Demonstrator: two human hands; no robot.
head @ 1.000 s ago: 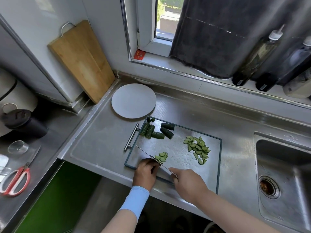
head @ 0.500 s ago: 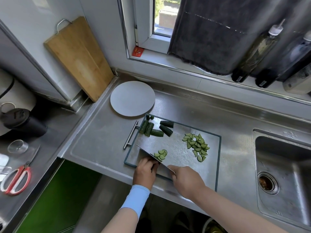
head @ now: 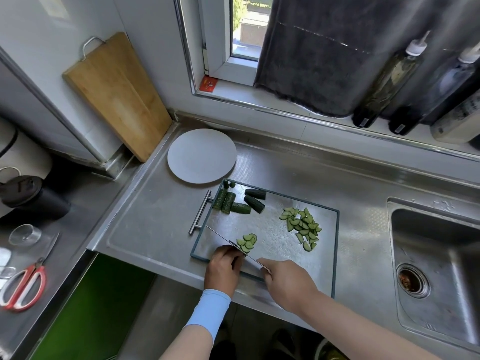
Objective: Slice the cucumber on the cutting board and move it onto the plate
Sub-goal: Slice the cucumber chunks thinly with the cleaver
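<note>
A knife (head: 223,239) is gripped by the right hand (head: 288,281), its blade angled across the cutting board (head: 272,229) on the steel surface (head: 145,229). The left hand (head: 223,266) is curled beside the blade; whatever it may hold is hidden. Cucumber slices (head: 302,226) and cucumber chunks (head: 239,202) are spread on the board, just before the plate (head: 201,155).

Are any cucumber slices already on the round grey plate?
No, the round grey plate holds nothing; all green cucumber slices lie on the steel cutting board.

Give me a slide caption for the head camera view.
Right hand slices cucumber with a knife on the cutting board, left hand steadying it, plate nearby.
</note>
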